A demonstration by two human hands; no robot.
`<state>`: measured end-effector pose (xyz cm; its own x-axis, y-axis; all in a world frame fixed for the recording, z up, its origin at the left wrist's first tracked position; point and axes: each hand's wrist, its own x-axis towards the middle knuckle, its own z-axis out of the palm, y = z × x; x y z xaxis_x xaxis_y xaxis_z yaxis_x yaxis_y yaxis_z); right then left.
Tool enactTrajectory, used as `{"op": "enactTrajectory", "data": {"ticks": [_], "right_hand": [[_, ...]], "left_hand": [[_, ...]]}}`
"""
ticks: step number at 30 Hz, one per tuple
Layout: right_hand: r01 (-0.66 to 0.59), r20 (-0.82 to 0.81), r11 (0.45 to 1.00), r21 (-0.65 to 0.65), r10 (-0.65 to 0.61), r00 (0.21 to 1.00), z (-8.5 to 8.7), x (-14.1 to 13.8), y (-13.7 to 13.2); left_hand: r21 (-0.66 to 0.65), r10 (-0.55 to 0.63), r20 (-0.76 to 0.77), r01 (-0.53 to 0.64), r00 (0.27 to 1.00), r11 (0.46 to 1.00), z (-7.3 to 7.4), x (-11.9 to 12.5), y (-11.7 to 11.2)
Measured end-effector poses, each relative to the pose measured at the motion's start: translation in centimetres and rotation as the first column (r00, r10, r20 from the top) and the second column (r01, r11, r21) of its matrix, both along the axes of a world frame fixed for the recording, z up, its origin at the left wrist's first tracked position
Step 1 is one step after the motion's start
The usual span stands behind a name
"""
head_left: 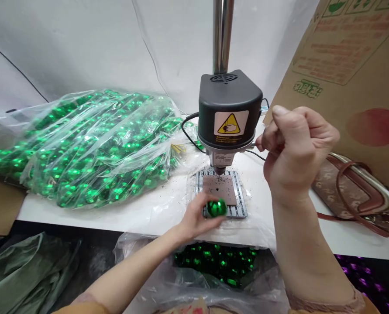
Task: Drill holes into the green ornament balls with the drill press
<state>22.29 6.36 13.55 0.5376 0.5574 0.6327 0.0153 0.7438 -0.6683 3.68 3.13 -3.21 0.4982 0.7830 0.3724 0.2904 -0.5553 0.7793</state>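
Note:
A shiny green faceted ball (pixel 216 208) is between the fingers and thumb of my left hand (pixel 196 216), just over the near edge of the drill press base (pixel 242 209). On that base lies a flat brownish plate (pixel 230 187) with a dark hole and scattered dark bits. The black drill press head (pixel 230 98), with a yellow warning label, stands above it, its chuck (pixel 220 170) pointing down. My right hand (pixel 295 150) is closed beside the head, around the feed lever, of which only a short piece shows.
A big clear bag of green balls (pixel 99 148) lies left on the white table. Below the table edge, an open plastic bag holds more green balls (pixel 218 261). At right stand a cardboard box (pixel 338 91) and a brown handbag (pixel 348 187). Purple shiny pieces (pixel 366 279) show lower right.

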Motion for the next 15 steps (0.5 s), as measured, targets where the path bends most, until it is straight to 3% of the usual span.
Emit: {"op": "enactTrajectory", "data": {"ticks": [1,3,5,6,8,10,13,15], "right_hand": [[0.001,0.006,1.0,0.006,-0.001,1.0,-0.1,0.0,0.0],[0.002,0.019,1.0,0.021,-0.003,1.0,-0.4,0.0,0.0],[0.009,0.033,0.999,0.034,-0.01,0.999,-0.4,0.0,0.0],[0.014,0.037,0.999,0.04,-0.016,0.999,-0.5,0.0,0.0],[0.023,0.044,0.999,0.049,-0.025,0.999,-0.4,0.0,0.0],[0.031,0.047,0.998,0.054,-0.034,0.998,-0.4,-0.1,0.0],[0.053,0.043,0.997,0.054,-0.056,0.998,-0.3,-0.3,0.0],[0.062,0.036,0.997,0.048,-0.063,0.997,-0.2,-0.4,-0.1]], "left_hand": [[0.004,-0.135,-0.093,0.136,0.986,0.991,0.5,-0.6,-1.4],[0.006,-0.354,-0.311,0.375,0.882,0.927,1.2,-1.9,-3.8],[0.023,-0.424,-0.447,0.484,0.787,0.875,1.4,-3.1,-4.9],[0.038,-0.412,-0.453,0.479,0.791,0.877,1.4,-3.5,-4.7],[0.077,-0.267,-0.366,0.315,0.892,0.946,0.9,-4.1,-2.5],[0.116,0.028,-0.258,0.002,0.966,0.993,0.4,-4.2,1.9],[0.117,0.29,-0.231,-0.269,0.929,0.956,0.0,-3.0,10.5],[0.064,0.369,-0.178,-0.363,0.912,0.93,0.0,-1.5,15.7]]}}
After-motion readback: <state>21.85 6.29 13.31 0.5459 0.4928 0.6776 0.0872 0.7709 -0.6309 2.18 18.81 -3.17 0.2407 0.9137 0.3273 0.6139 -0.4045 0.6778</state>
